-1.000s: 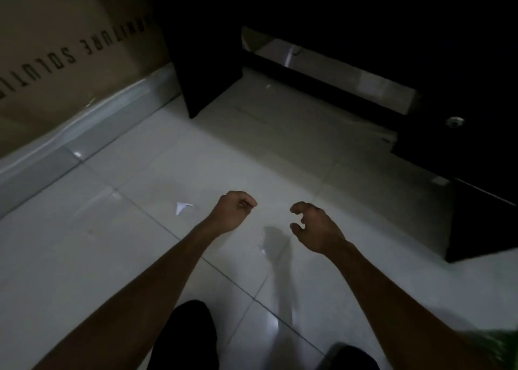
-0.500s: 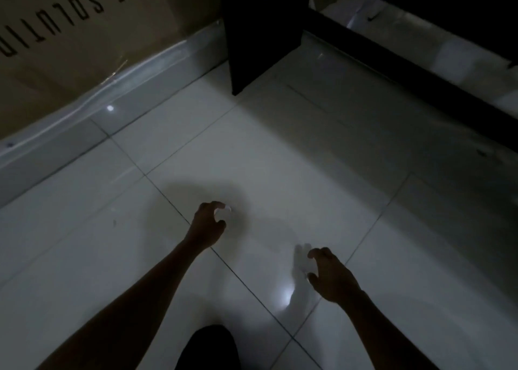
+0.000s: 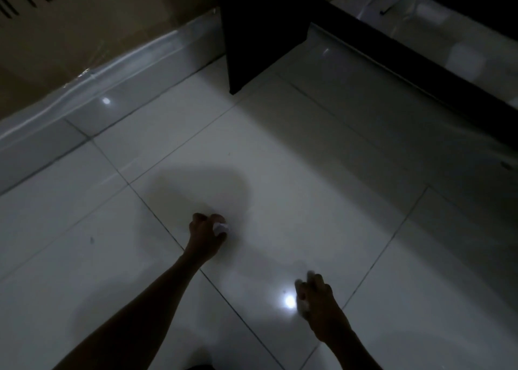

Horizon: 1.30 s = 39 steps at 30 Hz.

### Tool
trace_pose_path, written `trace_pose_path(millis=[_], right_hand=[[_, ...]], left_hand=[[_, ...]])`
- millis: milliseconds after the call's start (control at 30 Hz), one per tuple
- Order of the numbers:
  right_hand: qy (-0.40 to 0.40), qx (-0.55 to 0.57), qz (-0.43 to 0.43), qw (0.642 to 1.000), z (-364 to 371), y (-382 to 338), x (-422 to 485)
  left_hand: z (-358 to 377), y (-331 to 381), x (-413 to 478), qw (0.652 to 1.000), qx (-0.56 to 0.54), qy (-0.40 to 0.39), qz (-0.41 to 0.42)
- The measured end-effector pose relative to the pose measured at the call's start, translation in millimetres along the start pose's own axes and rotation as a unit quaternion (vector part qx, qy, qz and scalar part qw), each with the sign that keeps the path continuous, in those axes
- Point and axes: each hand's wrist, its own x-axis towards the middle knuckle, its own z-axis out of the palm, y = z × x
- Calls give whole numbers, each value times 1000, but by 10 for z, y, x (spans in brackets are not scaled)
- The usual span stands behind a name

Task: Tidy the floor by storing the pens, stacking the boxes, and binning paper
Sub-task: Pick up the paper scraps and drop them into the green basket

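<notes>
In dim light my left hand (image 3: 206, 233) reaches down over the white tiled floor (image 3: 280, 159), fingers curled around a small crumpled white paper scrap (image 3: 220, 227). My right hand (image 3: 318, 299) hovers lower right, fingers bent and close together; a pale bit shows under them, but I cannot tell if it is paper or floor glare. No pens are in view.
A large brown cardboard box (image 3: 70, 27) with black lettering leans along the skirting at the upper left. A dark furniture leg (image 3: 258, 33) stands at top centre, with a dark low panel (image 3: 420, 69) running to the right. A bright light reflection (image 3: 288, 302) lies beside my right hand.
The view has swung left and down. My left hand reached to the white scrap on the floor and closed on it; my right hand sank lower and to the right.
</notes>
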Motion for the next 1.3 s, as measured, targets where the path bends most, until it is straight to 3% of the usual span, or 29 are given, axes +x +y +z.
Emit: trace_pose_path(millis=[67, 167, 267, 333, 433, 633, 700, 800, 1133, 1300], right_hand=[[5, 12, -21, 1000, 89, 31, 67], [76, 40, -4, 996, 317, 274, 83], [13, -34, -54, 998, 228, 258, -94], [20, -8, -5, 1000, 128, 260, -288], [-2, 60, 136, 989, -153, 302, -633], [55, 48, 202, 977, -895, 641, -1414], [98, 35, 220, 970, -1121, 822, -1777], [170, 38, 234, 957, -1388, 1082, -2295], [389, 72, 270, 878, -1767, 1836, -4290], [426, 73, 322, 843, -1494, 2154, -5212]], left_hand=[[89, -59, 8, 999, -20, 16, -36], [201, -103, -40, 998, -26, 4, -53], [243, 1, -206, 999, -24, -17, -42], [236, 140, -351, 998, -28, -37, -49], [221, 474, -621, 994, -50, -83, -58], [422, 1507, -1114, 990, -89, -92, 64], [600, 2018, -1361, 984, -89, -91, 128], [904, 2722, -1787, 969, -133, -139, 157], [1762, 4372, -3444, 888, -114, -266, 356], [2225, 4743, -4267, 841, -60, -297, 449]])
